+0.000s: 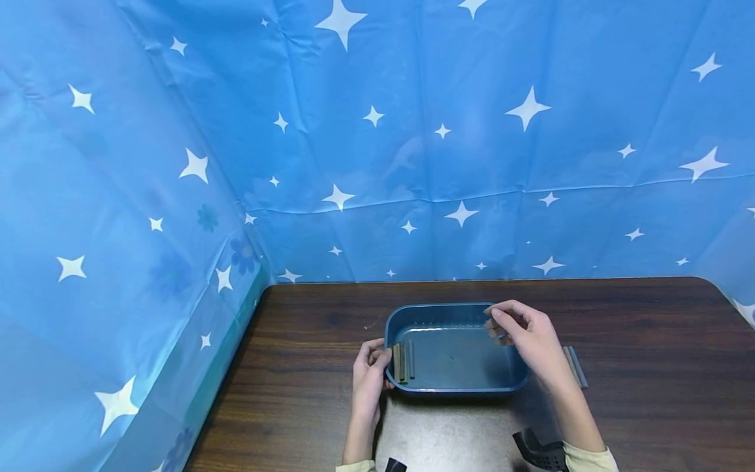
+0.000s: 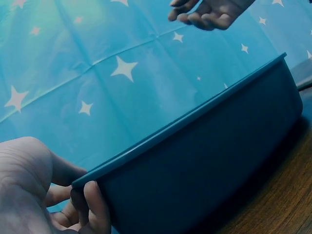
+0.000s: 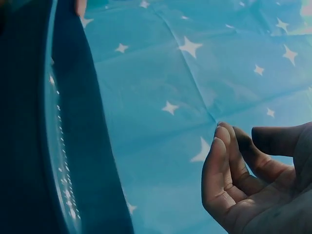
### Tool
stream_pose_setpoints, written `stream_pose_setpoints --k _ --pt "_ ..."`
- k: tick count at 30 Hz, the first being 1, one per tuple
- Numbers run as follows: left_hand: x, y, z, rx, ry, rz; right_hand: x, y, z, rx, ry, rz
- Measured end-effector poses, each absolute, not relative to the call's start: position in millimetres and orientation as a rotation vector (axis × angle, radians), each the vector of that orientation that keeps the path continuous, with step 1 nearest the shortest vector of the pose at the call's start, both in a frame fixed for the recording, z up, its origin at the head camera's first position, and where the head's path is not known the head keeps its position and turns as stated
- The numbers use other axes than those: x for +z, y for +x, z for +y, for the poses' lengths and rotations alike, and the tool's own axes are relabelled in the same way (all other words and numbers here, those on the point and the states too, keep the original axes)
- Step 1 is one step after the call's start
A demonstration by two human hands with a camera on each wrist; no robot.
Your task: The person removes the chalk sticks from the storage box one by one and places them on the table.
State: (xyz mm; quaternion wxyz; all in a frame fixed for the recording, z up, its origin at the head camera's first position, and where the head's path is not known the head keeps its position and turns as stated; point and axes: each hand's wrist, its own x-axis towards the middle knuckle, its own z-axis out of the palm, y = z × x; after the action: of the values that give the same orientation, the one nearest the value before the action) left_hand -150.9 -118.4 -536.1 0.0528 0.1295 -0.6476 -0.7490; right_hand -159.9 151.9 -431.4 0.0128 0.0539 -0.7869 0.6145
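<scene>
A dark blue rectangular plastic tub (image 1: 454, 391) stands on the table. My left hand (image 1: 369, 377) grips its left end; in the left wrist view the thumb and fingers of that hand (image 2: 44, 190) pinch the rim. Inside, against the left wall, several thin sticks (image 1: 404, 362) in brown, greenish and grey-blue lie side by side. Over the tub's back right corner hovers my right hand (image 1: 527, 334). Its fingers are loosely bent, and the right wrist view shows nothing held in this hand (image 3: 253, 180).
More thin sticks (image 1: 575, 367) in grey-blue and brown lie to the right of the tub, partly hidden by the right forearm. The dark wood table (image 1: 666, 367) ends at a blue star-patterned curtain (image 1: 401, 164) behind and at the left.
</scene>
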Motion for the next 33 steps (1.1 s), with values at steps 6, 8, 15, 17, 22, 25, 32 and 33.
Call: stream_pose_setpoints --k 6,8,15,17,22,25,32,33 --pt "-534.7 -149.2 -118.7 -2.280 0.400 -1.976 -438.3 -167.7 133.3 1.931 0.214 -2.488" --pt "-534.8 -149.1 -118.4 -2.285 0.396 -1.972 -441.3 -169.9 127.6 1.942 0.223 -2.495" --pt "-534.3 -149.5 -118.0 -2.299 0.400 -1.960 -449.9 -172.7 110.0 1.983 0.273 -2.513" --pt "-534.4 -149.8 -118.6 -2.293 0.405 -1.963 -452.3 -172.2 104.4 1.975 0.282 -2.520" --pt "-534.5 -151.1 -119.3 -2.294 0.418 -1.962 -459.8 -173.9 90.8 1.993 0.269 -2.516" --pt "-534.3 -151.2 -119.3 -2.302 0.421 -1.955 -467.5 -176.2 83.1 2.048 0.244 -2.492" --pt "-535.2 -151.5 -118.5 -2.314 0.425 -1.947 -484.7 -175.0 64.4 2.103 0.171 -2.484" --pt "-535.1 -151.4 -118.2 -2.314 0.426 -1.948 -486.5 -174.7 61.8 2.103 0.173 -2.485"
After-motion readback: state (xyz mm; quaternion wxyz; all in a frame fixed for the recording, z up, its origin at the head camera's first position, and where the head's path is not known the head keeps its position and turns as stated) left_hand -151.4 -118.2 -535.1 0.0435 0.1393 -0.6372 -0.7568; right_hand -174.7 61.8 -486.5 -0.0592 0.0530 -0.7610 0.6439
